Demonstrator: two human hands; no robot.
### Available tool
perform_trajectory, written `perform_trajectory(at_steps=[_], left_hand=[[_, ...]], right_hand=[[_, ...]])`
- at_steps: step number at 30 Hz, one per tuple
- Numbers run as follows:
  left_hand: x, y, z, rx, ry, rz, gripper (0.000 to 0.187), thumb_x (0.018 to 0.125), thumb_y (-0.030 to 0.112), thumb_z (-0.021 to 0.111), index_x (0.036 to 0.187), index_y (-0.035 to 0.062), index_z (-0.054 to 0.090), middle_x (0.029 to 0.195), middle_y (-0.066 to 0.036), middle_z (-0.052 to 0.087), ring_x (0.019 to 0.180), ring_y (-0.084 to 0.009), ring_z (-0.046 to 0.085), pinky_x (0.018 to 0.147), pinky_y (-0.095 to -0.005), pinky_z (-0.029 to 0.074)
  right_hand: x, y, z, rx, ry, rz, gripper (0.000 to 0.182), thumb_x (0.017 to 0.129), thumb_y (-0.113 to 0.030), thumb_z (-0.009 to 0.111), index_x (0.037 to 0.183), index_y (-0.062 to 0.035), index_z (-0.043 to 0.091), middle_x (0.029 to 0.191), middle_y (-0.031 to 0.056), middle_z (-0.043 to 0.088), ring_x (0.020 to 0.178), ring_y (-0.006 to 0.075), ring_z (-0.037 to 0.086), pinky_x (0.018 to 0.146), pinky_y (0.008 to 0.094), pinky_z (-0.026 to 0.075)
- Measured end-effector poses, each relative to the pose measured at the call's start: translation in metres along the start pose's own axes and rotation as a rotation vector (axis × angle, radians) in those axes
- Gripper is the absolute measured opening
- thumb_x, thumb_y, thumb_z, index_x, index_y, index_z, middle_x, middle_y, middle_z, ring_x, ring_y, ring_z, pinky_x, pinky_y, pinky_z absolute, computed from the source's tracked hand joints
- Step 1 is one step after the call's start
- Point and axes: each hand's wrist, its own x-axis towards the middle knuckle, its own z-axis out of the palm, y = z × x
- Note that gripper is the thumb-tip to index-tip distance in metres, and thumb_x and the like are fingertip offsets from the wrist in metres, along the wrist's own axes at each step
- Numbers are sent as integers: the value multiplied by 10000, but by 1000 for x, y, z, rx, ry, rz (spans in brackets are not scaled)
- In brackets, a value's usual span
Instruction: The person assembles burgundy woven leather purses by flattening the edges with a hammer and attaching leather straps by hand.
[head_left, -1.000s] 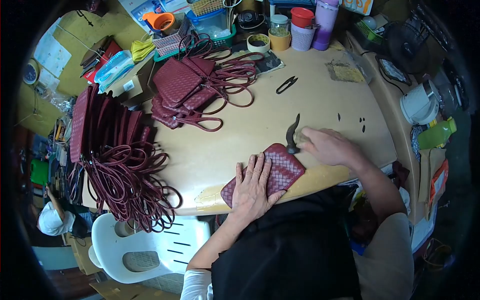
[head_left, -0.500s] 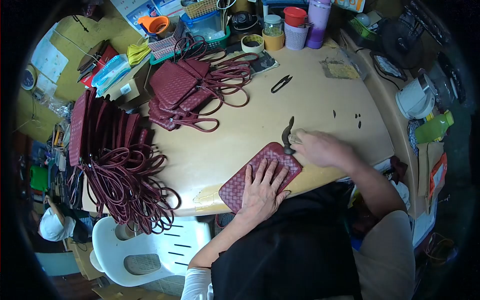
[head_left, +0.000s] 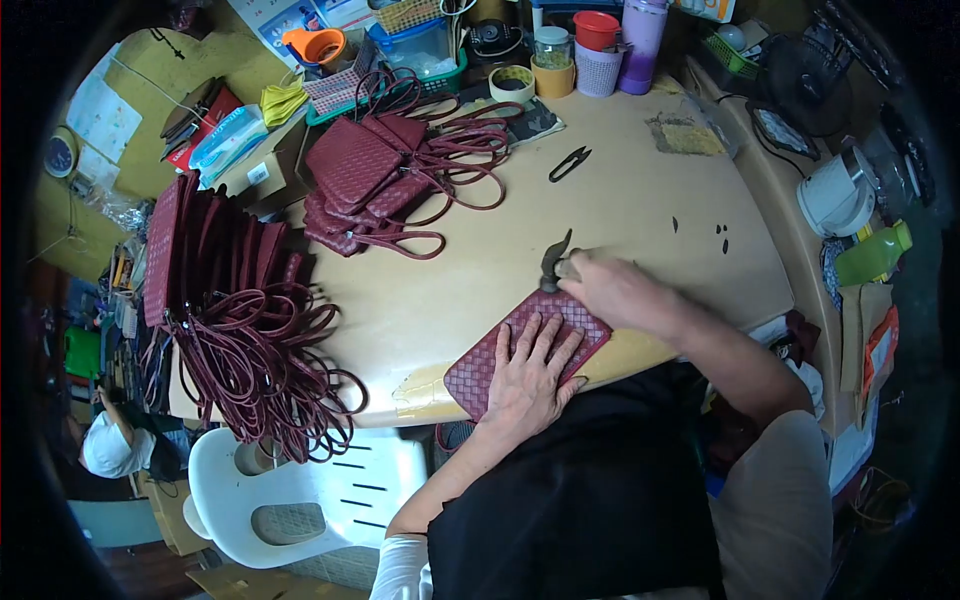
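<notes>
**Woven pouch pinned flat at the tabletop's near edge**

While the left hand (head_left: 528, 372) lies spread and flat on it, the maroon woven pouch (head_left: 500, 350) sits at the near edge of the tabletop (head_left: 620, 210), tilted so its upper corner points away from the person. Its surface is a tight basket-weave, dark red, rectangular with rounded corners. The right hand (head_left: 612, 288) is clenched around the handle of a small dark hammer (head_left: 552, 262), whose head sits at the pouch's far corner — whether it touches I cannot tell.

Just past the pouch's lower corner the tabletop ends, with a white plastic chair (head_left: 290, 490) below. Bare room opens beyond the hammer, up to the black thread snips (head_left: 570, 163). Farther left lies a pile of finished pouches (head_left: 370, 180) with looping straps, and another batch (head_left: 230, 300) stands on edge at the left rim — well apart from the hands.
</notes>
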Motion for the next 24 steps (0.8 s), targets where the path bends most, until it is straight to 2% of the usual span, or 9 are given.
perform_trajectory(at_steps=[4,6,12,16,18,19,20,22,24], left_hand=[[0,-1,-1,-12,-2,11,636,890,464,575,1436,188,402,1452,-127,390,1379,-341,314,1128,-591,182],[0,-1,0,-28,-5,12,632,891,454,579,1436,188,402,1454,-127,390,1378,-343,316,1130,-589,183],[-9,-18,-28,25,-121,152,577,854,331,624,1392,186,472,1475,-116,384,1386,-348,320,1131,-595,177],[-20,-50,-45,112,180,-262,430,781,66,576,1185,184,666,1276,-84,608,1297,-394,446,1060,-720,141],[-18,-57,-48,-12,262,-286,477,744,24,570,1174,207,670,1209,-33,652,1259,-394,490,1066,-715,129],[-15,-53,-50,-115,265,-187,488,717,0,573,1150,201,679,1187,-28,664,1255,-393,496,1069,-695,136],[-11,-48,-49,-217,270,-86,500,690,-25,577,1125,195,688,1165,-23,677,1252,-392,503,1073,-676,143],[-8,-35,-26,-326,95,319,447,708,16,582,1101,195,698,1150,2,676,1295,-339,474,1067,-716,82],[-11,-14,-25,-338,-31,375,364,775,111,606,1126,169,685,1225,-32,632,1325,-297,437,1082,-687,120]], right_hand=[[6,-3,-31,-53,-106,-25,388,939,-339,555,1083,21,566,938,277,644,925,443,617,817,489,481],[6,4,-3,204,149,35,403,942,-347,550,1082,31,558,971,284,635,973,450,596,850,485,460],[-13,44,-7,146,16,100,404,946,-341,540,1095,34,540,958,302,621,956,463,588,814,510,454],[-28,77,25,258,352,191,419,944,-354,548,1125,24,532,949,282,628,943,464,595,792,479,469],[-33,63,-5,400,130,345,407,949,-304,544,1180,30,514,967,270,626,936,420,608,807,458,468],[-34,53,-17,535,-95,506,406,954,-255,540,1234,36,497,985,259,624,929,376,621,821,436,467],[-31,50,-14,536,-94,499,406,954,-255,540,1234,36,497,985,259,624,929,376,621,821,436,467],[-30,43,-5,362,309,92,414,937,-344,567,1122,23,520,919,271,621,909,448,607,785,479,470],[-24,29,-5,335,349,-1,419,929,-360,579,1106,16,525,902,258,631,901,446,609,784,483,467]])
